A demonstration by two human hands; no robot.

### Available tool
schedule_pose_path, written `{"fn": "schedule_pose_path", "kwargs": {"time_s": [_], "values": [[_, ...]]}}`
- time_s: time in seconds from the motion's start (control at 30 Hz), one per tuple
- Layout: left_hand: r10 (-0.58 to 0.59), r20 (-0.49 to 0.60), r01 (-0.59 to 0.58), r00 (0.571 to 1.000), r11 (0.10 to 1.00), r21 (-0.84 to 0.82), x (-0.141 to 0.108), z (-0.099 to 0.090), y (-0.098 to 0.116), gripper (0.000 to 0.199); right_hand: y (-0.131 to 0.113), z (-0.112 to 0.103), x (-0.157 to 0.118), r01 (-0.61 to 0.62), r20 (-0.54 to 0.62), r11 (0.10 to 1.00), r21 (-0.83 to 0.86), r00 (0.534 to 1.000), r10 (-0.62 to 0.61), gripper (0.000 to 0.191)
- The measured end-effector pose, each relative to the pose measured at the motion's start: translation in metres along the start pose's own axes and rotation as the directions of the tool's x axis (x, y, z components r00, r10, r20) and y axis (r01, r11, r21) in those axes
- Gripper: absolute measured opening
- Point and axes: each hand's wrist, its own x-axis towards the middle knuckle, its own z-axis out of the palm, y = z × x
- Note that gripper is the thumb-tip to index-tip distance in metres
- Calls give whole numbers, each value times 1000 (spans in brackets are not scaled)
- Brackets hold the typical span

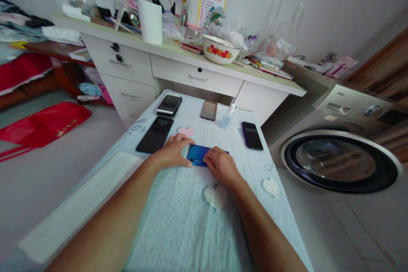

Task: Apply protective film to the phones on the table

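Note:
A blue smartphone (196,154) lies back up on the cloth-covered table, its camera end to the left. My left hand (171,152) steadies that end, thumb at the near corner and fingers at the far one. On the phone's back rests my right hand (221,164), its fingers closed and pressed together; whatever they may hold is hidden. Beyond the hands are a clear spray bottle (226,119) and a phone case (208,111). A large black phone (156,134) lies beside my left hand, with stacked phones (169,105) behind it. Farther right is a dark phone (252,135).
The patterned tablecloth (188,216) covers a narrow table. A long white strip (83,204) lies along its left edge. Behind stands a white cabinet (124,74) bearing a paper roll (150,22) and a flowered bowl (220,50). A washing machine (338,136) stands at the right.

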Motion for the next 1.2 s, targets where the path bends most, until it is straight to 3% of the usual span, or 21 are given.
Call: {"fn": "schedule_pose_path", "kwargs": {"time_s": [0.3,0.6,1.2], "values": [[-4,8,4,1000,1000,-1,0,-2,2,73,22,-11,-8,-49,38,999,7,998,49,15],[6,-1,-6,1000,1000,-2,0,0,0,73,26,-7,-7,-152,-49,987,-54,987,150,15],[18,-3,-18,1000,1000,2,1,0,-2,74,3,-1,-5,25,31,1000,6,999,-25,14]]}}
